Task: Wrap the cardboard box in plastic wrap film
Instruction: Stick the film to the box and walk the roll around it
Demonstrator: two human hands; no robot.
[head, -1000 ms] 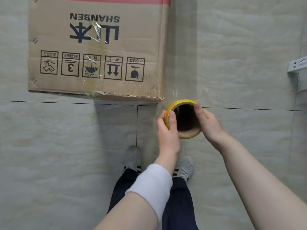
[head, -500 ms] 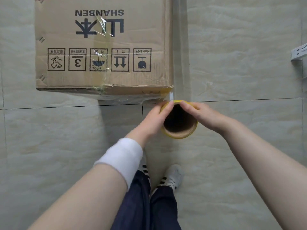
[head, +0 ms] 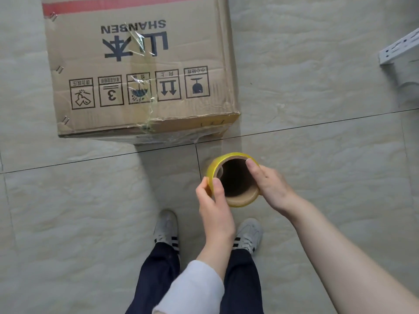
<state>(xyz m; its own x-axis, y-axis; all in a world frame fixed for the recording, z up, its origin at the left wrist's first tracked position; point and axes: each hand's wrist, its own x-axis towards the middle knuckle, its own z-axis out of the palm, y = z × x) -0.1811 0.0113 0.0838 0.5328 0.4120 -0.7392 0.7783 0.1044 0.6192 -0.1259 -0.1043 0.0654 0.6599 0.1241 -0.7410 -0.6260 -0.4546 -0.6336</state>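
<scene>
A large cardboard box (head: 140,64) with black print and a red stripe stands on the tiled floor ahead of me. Clear film clings to its near lower side and right side. I look down the hollow core of a yellowish roll of plastic wrap film (head: 234,179), held upright just below the box's near right corner. My left hand (head: 214,200) grips the roll's left rim, thumb inside the core. My right hand (head: 269,186) grips the right rim, thumb hooked over the top edge. A faint sheet of film runs from the roll toward the box corner.
Pale floor tiles (head: 90,211) with dark grout lines lie all around. My two feet in grey trainers (head: 166,227) stand just below the roll. A white metal bracket (head: 399,48) lies at the right edge.
The roll and both hands have drawn back from the box's near right corner toward me, and the box now sits lower in view with its red stripe showing. Both hands keep their grip.
</scene>
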